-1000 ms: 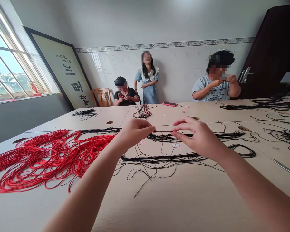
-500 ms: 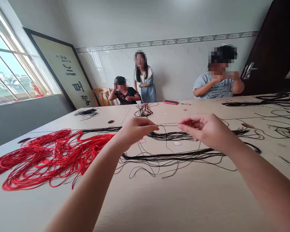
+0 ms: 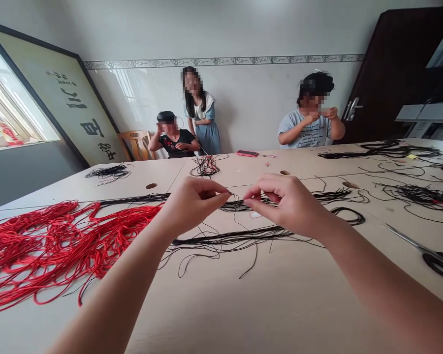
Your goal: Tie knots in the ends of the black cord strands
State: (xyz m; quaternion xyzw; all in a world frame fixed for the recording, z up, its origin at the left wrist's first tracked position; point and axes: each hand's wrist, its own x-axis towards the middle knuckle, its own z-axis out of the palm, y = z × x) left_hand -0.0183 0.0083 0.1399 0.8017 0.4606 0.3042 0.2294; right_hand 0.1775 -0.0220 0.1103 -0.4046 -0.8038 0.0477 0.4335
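Above tbl (image 3: 299, 300), L hand (image 3: 194, 206) & R hand (image 3: 286, 204) pinch blk cord (image 3: 235, 198), just apart.

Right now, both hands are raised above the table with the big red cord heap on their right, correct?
No: the red cord heap lies to the left of the left hand and the right hand, not on their right, as the head view shows. Both hands are raised above the table, as you said.
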